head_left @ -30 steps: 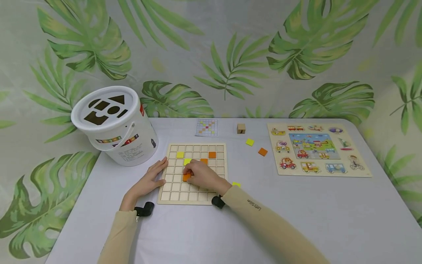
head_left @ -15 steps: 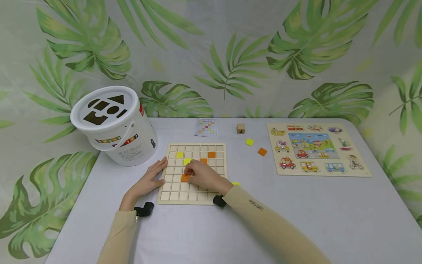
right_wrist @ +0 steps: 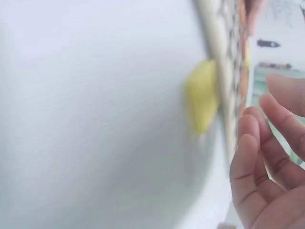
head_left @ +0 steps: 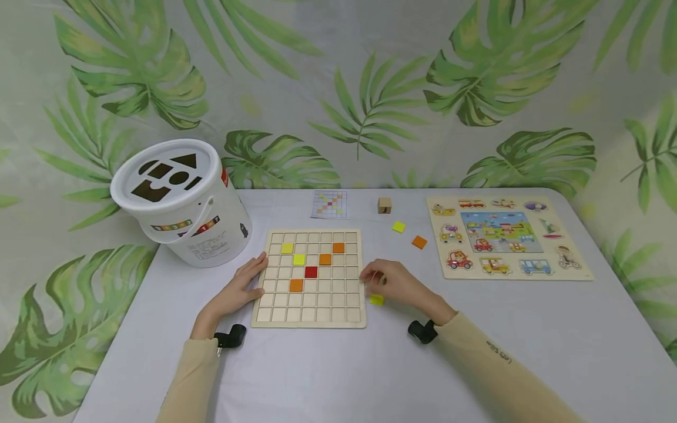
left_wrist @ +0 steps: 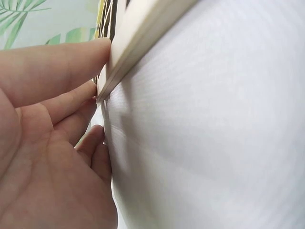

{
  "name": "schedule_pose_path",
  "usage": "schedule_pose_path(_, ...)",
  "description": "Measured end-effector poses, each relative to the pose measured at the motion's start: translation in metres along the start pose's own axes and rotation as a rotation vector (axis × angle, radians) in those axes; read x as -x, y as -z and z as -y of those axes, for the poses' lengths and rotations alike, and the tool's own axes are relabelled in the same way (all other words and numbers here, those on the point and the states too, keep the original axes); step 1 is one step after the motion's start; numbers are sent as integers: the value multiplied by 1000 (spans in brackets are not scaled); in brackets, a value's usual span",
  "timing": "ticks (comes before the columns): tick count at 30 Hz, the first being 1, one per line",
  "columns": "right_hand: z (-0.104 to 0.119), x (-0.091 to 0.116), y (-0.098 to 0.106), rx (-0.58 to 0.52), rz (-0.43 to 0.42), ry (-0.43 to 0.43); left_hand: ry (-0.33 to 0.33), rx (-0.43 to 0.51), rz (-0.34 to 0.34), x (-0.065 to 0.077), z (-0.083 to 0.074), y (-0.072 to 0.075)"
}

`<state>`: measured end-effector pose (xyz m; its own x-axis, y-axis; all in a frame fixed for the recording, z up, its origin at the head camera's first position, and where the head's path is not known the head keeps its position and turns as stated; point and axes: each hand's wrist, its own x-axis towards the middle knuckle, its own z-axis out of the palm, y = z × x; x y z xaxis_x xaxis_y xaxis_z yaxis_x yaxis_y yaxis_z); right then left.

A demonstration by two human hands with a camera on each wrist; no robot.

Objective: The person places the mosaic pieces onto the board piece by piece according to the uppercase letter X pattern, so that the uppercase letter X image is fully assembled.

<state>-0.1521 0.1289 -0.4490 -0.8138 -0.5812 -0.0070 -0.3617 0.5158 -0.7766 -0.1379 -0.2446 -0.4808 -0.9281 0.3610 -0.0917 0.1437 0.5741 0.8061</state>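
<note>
A square wooden grid board [head_left: 317, 311] lies on the table. Set in its cells are two yellow tiles [head_left: 287, 248], a red tile [head_left: 311, 272] and three orange tiles [head_left: 295, 285]. At the board's left edge rests my left hand [head_left: 240, 288], fingers stretched out; the left wrist view has its thumb and fingertips against the wooden side [left_wrist: 138, 40]. Just off the right edge hovers my right hand [head_left: 394, 282], fingers loosely bent and holding nothing. Close below it lies a loose yellow tile [head_left: 377, 299], blurred in the right wrist view beside the board.
Behind the board lie a printed pattern card [head_left: 329, 204] and a small wooden cube [head_left: 384, 205]. Another yellow tile [head_left: 399, 227] and an orange tile [head_left: 419, 242] lie to the right, near a vehicle peg puzzle [head_left: 508, 267]. A white shape-sorter bucket [head_left: 211, 235] stands at left.
My right hand has left the orange tile in its lower-left cell and moved right, past the board's edge. The red tile it covered now shows. The left hand has stayed put.
</note>
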Motion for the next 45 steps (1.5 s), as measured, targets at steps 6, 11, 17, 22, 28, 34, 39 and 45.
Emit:
schedule_pose_path(6,-20,22,-1,72,16,4,3,4,4,1,2,0)
schedule_pose_path(11,-21,25,-4,105,12,31,-1,13,4,0,3,0)
schedule_pose_path(17,-16,21,-5,109,6,-1,-1,19,1,0,3,-1)
schedule_pose_path(22,-5,7,-8,72,-15,9,3,20,3,1,3,0)
schedule_pose_path(28,11,-22,-22,59,11,54,-2,20,2,1,1,1)
schedule_pose_path(34,22,-44,-39,98,30,85,-9,20,4,0,1,0)
schedule_pose_path(39,30,-54,-45,140,54,97,-7,18,5,0,0,0)
schedule_pose_path(45,34,-59,-51,218,75,95,2,24,6,1,1,1)
